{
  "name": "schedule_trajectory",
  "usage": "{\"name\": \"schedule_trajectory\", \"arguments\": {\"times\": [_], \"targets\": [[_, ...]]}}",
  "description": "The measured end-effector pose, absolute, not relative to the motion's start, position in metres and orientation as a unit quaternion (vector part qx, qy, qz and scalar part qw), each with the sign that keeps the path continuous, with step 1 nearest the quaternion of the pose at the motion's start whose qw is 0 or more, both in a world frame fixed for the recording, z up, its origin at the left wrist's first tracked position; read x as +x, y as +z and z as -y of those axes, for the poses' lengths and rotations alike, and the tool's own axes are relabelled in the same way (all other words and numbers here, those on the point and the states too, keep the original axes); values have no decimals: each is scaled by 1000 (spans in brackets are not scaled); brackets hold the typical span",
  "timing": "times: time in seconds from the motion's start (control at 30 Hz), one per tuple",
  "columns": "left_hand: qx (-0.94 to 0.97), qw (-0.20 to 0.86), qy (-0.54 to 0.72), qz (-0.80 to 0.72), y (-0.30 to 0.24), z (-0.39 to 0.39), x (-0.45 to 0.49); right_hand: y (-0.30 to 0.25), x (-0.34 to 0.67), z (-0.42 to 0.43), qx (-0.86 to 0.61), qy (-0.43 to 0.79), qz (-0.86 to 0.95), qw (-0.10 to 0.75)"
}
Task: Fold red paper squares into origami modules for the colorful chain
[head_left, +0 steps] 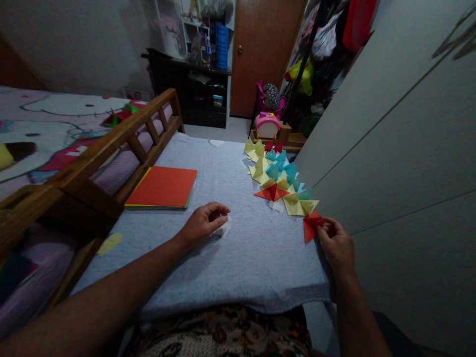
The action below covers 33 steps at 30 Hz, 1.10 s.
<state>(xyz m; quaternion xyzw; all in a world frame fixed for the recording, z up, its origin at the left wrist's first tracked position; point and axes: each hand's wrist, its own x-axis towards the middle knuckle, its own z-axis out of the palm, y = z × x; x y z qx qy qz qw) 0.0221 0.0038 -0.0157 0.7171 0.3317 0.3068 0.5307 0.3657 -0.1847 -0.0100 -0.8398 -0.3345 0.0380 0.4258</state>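
My right hand [336,244] pinches a folded red paper piece [311,227] at the near end of a row of folded paper shapes [278,176] in yellow, teal and red along the right edge of the grey mat [238,248]. My left hand [204,224] rests on the mat with its fingers curled over a small white scrap [225,225]. A stack of coloured paper sheets [163,187], red on top, lies to the left of that hand.
A wooden bed frame [122,136] with a patterned cover borders the mat on the left. A grey wardrobe wall [394,163] rises on the right. Beyond the mat stand a dark shelf unit [193,94], a brown door [264,49] and a pink toy [267,124].
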Motion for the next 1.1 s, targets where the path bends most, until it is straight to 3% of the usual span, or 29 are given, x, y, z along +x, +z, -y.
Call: {"name": "schedule_trajectory", "arguments": {"times": [0.27, 0.57, 0.7, 0.87, 1.1], "targets": [[770, 454, 315, -320, -10, -3, 17, 0, 333, 220, -806, 9, 317, 499], [735, 241, 494, -397, 5, -20, -4, 34, 244, 175, -628, 176, 692, 307], [653, 246, 552, -456, 1, -41, -16, 50, 216, 139, -579, 206, 765, 190], [502, 391, 590, -497, -8, -64, -26, 49, 179, 78, -516, 194, 826, 120], [488, 388, 602, -499, -9, -69, -28, 9, 133, 1, -517, 142, 828, 166]]}}
